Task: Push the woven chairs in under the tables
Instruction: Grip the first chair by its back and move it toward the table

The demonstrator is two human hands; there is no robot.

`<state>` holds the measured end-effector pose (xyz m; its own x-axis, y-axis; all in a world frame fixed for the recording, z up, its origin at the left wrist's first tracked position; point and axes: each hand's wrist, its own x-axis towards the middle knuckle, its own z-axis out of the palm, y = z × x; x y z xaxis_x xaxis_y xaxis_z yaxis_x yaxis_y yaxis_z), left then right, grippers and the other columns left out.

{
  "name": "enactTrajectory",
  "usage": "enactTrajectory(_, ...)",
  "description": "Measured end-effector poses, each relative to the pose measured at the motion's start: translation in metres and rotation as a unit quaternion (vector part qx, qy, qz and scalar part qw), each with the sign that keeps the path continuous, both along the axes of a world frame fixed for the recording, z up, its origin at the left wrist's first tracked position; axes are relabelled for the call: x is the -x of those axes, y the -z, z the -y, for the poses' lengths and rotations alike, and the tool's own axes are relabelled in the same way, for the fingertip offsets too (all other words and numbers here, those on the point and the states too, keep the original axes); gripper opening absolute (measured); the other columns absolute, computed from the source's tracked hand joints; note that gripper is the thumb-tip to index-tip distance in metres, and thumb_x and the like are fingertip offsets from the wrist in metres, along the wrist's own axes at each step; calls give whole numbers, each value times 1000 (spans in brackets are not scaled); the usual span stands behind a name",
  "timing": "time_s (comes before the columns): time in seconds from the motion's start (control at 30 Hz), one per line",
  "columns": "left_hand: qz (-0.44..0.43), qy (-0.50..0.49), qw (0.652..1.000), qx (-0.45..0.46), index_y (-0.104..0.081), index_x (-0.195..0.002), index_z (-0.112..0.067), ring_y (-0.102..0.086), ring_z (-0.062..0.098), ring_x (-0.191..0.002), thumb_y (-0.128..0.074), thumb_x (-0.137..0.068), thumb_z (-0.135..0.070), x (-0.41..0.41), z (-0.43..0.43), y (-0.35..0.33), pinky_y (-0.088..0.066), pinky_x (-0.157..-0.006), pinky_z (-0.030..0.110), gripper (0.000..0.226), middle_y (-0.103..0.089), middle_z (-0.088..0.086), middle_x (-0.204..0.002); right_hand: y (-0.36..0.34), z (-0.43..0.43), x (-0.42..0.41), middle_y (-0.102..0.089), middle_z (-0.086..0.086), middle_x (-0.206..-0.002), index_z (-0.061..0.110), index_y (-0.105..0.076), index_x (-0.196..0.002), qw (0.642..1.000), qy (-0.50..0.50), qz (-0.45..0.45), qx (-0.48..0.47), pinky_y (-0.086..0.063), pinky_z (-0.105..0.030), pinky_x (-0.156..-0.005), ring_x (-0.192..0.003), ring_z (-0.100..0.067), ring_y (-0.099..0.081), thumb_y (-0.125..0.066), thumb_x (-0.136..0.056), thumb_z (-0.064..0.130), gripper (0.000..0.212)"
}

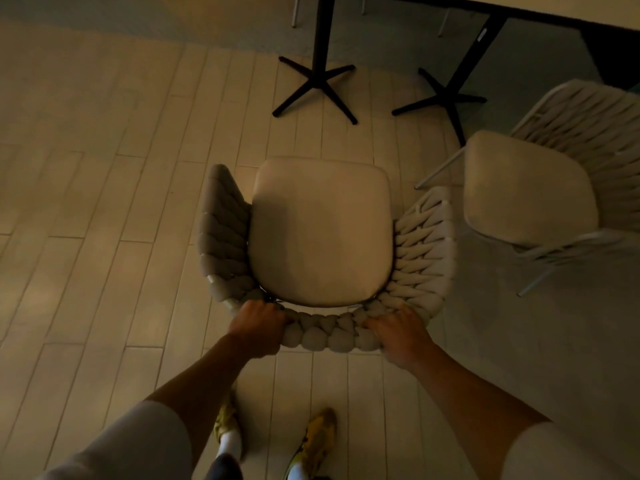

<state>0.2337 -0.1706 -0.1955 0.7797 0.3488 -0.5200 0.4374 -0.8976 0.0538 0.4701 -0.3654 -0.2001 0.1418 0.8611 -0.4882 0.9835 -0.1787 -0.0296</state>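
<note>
A woven chair (320,230) with a pale seat cushion stands right in front of me, its braided backrest nearest me. My left hand (258,327) grips the left part of the backrest top. On the right part of the same backrest, my right hand (401,336) grips the braid with its fingers curled over it. Beyond the chair stand two black cross-shaped table bases (317,88), and a table top (568,10) shows at the upper right. A second woven chair (533,188) stands to the right, turned at an angle.
The floor is pale planks, with open floor to the left. My feet in yellow shoes (313,441) are just behind the chair. Thin white chair legs (294,12) show at the far top edge.
</note>
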Motion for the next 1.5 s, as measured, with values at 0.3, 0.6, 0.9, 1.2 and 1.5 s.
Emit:
enactTrajectory(0.3, 12, 12, 1000, -8, -58, -131, -42, -67, 14, -105, -67, -84, -35, 0, 2, -2, -53, -90, 35, 48, -70, -14, -116, 5, 0, 8, -74, 9, -106, 38, -72, -112, 998, 48, 30, 22, -40, -36, -99, -102, -21, -67, -72, -73, 23, 42)
enactTrajectory(0.6, 95, -26, 990, 104, -59, -127, -40, -59, 4, -104, -56, -76, -84, 24, -1, -18, -48, -93, 28, 68, -66, -20, -117, -26, 14, 5, -65, 5, -130, 27, -60, -131, 997, 38, -69, -25, -44, -35, -98, -117, -22, -60, -61, -85, 56, 54)
enactTrajectory(0.9, 348, -301, 887, 41, -65, -112, -36, -60, 8, -96, -57, -100, -38, 46, -10, -18, -57, -79, 40, 15, -64, -16, -106, -55, 18, -12, -72, 12, -81, 25, -71, -88, 923, 212, -109, -303, -50, -27, -60, -73, -3, -63, -64, -96, 41, 20)
enactTrajectory(1.2, 369, -503, 782, -14, -25, -153, -17, -28, 34, -138, -74, -84, -31, 33, -2, -1, -35, -111, 46, 85, -25, 9, -157, -26, 22, -22, -49, -4, -137, 17, -53, -130, 863, 382, 1, -332, -43, -44, -93, -127, -26, -44, -74, -85, 37, 53)
enactTrajectory(1.5, 386, -816, 383, 197, -56, -126, -21, -67, 23, -100, -69, -87, -54, 0, 3, 28, -57, -91, 48, 53, -67, 3, -111, 12, -6, -26, -45, -25, -143, 2, -33, -148, 536, 770, -145, -315, -51, -49, -89, -118, -45, -55, -60, -96, 45, 72)
